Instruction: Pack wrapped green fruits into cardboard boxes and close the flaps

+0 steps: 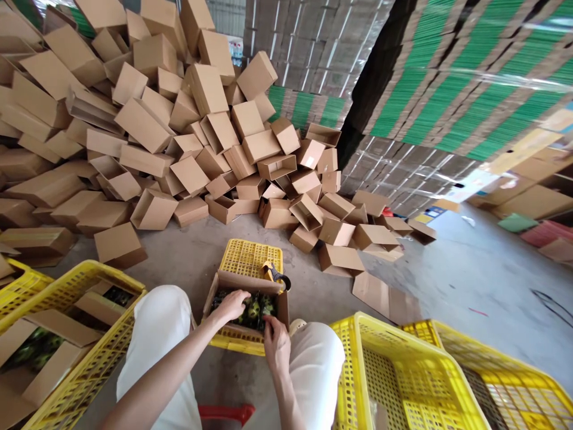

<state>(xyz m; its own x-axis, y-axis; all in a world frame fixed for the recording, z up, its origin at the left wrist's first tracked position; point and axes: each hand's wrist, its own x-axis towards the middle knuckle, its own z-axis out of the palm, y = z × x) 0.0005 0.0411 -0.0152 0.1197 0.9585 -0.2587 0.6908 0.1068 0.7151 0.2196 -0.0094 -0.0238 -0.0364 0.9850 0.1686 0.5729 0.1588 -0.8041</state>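
Left hand [230, 306]: fingers bent, tips down over the contents near the middle; can't tell whether they pinch a piece or only touch. Right hand [277, 343]: at the near right edge, fingertips curled inward; grip hidden, can't call it. Under both: dark-green, roundish pieces in shiny dark wrap [254, 309], inside the open brown cardboard box [250, 282]. Box sits on an upturned yellow perforated plastic crate [242, 254], between the person's knees. Step in hand reads as settling pieces by hand inside the box. Next move calls for light fingertip work, I'd judge, walls being close. Yellow-and-black tape dispenser [273, 273] at the box's far right corner, untouched. Farther out: larger open yellow plastic crate [403, 349] to the right, another yellow crate with opened cartons [101, 272] to the left, loose brown carton pile [210, 119] ahead. Brands/labels: pale sticker on one carton, too small; no writing legible.
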